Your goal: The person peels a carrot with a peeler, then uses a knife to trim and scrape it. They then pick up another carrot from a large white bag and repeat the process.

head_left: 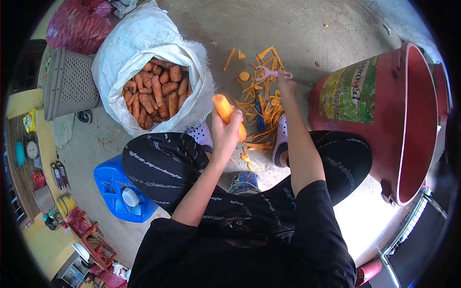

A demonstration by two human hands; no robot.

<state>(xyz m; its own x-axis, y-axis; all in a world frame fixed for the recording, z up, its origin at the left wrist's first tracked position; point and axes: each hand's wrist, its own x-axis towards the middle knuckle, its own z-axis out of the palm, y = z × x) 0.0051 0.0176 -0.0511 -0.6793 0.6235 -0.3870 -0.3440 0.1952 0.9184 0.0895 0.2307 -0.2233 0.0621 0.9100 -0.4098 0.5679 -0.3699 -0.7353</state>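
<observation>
My left hand [227, 132] is wrapped round a peeled orange carrot [223, 106], which stands tilted above the floor between my knees. In my right hand [287, 85] is a pink peeler [270, 73], its head pointing left over a pile of carrot peelings [269, 103]. Hand and peeler are apart from the carrot. Among the peelings lies a blue-handled tool [260, 114], partly covered. Left of my hands, a white woven sack [139, 41] gapes open, filled with unpeeled carrots [158, 91].
A big red bucket [331, 103] with a green-yellow label stands at the right, its mouth facing right in view. A blue jerrycan [113, 192] sits beside my left knee. Behind the sack are a grey perforated basket [72, 79] and a red mesh bag [79, 29].
</observation>
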